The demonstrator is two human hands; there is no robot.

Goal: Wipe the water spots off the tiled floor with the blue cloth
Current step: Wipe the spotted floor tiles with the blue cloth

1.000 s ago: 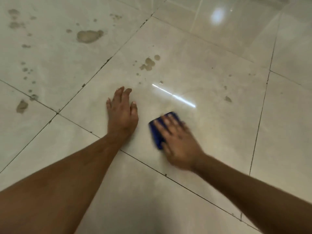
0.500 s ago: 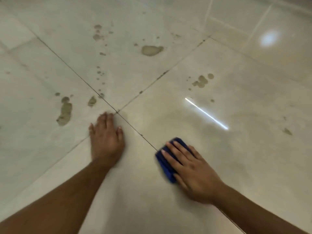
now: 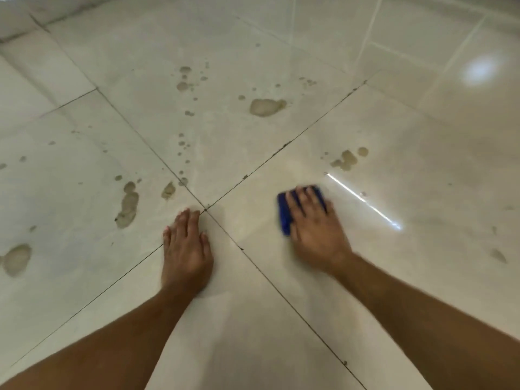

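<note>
Bare glossy cream tiled floor lies open around us; only our flat left hand blocks the tiles' meeting corner.

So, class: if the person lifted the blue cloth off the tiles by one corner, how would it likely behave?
The blue cloth lies flat under the right hand, so it would probably droop, not stay stiff. It looks thin and small, so likely light, though possibly damp from wiping. On the glossy tiled floor it should slide easily when pushed.

Dark grout lines crossing; bright streak reflection; round light glare top right.
</note>
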